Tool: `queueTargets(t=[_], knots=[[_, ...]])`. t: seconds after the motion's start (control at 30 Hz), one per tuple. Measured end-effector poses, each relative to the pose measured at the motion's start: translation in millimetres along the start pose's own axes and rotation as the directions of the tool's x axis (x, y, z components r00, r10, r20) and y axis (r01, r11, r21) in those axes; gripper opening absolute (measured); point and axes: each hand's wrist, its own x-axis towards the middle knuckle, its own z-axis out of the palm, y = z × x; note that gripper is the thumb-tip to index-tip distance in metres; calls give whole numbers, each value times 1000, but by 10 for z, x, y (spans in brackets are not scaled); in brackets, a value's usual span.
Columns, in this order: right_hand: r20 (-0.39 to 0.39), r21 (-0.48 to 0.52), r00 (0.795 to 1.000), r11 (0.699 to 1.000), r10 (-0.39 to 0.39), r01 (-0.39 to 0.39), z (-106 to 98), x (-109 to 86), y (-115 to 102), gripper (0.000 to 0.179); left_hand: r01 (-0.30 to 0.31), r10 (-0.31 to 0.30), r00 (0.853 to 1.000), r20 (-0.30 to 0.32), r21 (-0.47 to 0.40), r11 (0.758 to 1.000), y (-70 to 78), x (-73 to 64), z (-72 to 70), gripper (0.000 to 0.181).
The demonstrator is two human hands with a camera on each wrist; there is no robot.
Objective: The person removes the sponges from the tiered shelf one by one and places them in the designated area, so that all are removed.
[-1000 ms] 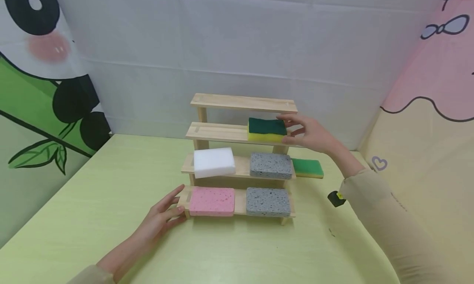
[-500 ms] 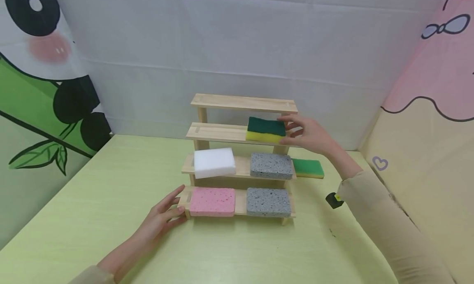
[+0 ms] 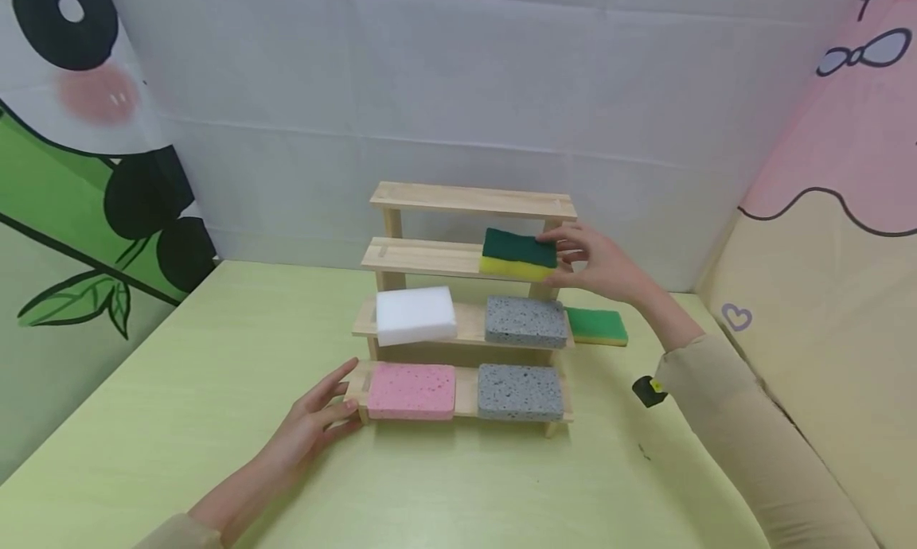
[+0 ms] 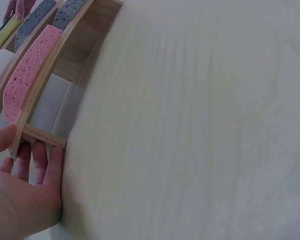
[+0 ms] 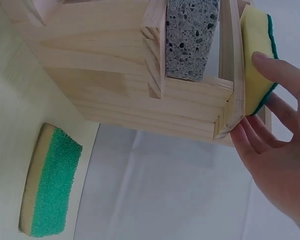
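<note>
A four-step wooden rack (image 3: 423, 255) stands on the table. My right hand (image 3: 598, 262) holds the right end of a yellow scouring sponge (image 3: 517, 268) with a dark green top, lying on the second shelf from the top. In the right wrist view, the thumb presses the sponge's yellow side (image 5: 255, 60), and several fingertips reach the shelf's end. My left hand (image 3: 311, 422) grips the left end of the lowest shelf, thumb in front, next to a pink sponge (image 3: 411, 391). A grey speckled sponge (image 3: 520, 391) shares that shelf. Above sit a white sponge (image 3: 415, 315) and another grey sponge (image 3: 525, 321).
A green-topped sponge (image 3: 596, 326) lies on the table (image 3: 179, 422) just right of the rack. Near the right sleeve is a small black object (image 3: 649, 391). A white sheet (image 3: 458, 79) hangs behind; printed side walls flank the table.
The yellow and dark green sponge shifts slightly left, then back right along its shelf. My right fingertips now reach farther over its top. The left hand keeps its place.
</note>
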Motion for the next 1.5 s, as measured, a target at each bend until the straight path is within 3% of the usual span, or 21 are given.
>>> queueTargets(t=[0.27, 0.63, 0.93, 1.07, 1.17, 1.33, 1.5], knots=[[19, 18, 999, 999, 50, -51, -2, -7, 21, 61, 10, -10, 1000, -10, 4, 1000, 10, 1, -3, 70], [-22, 76, 998, 995, 62, -61, -46, -77, 53, 54, 0, 0, 1000, 7, 1, 1000, 23, 23, 12, 70], [-86, 107, 996, 994, -29, 38, -184, -159, 152, 55, -27, 26, 999, 26, 4, 1000, 63, 10, -4, 69], [-134, 163, 984, 977, -113, 135, -286, -259, 239, 55, -24, 24, 999, 26, 4, 1000, 63, 2, -4, 70], [-169, 217, 977, 962, -132, 168, -381, -362, 263, 54, -21, 21, 1000, 22, 0, 1000, 59, 3, -1, 69], [-195, 293, 979, 948, -63, 120, -528, -525, 296, 56, -15, 15, 1000, 21, -1, 1000, 49, 4, 1, 69], [-206, 288, 978, 957, 19, 43, -621, -625, 359, 58, -10, 10, 1000, 16, -4, 1000, 40, 3, -7, 70]])
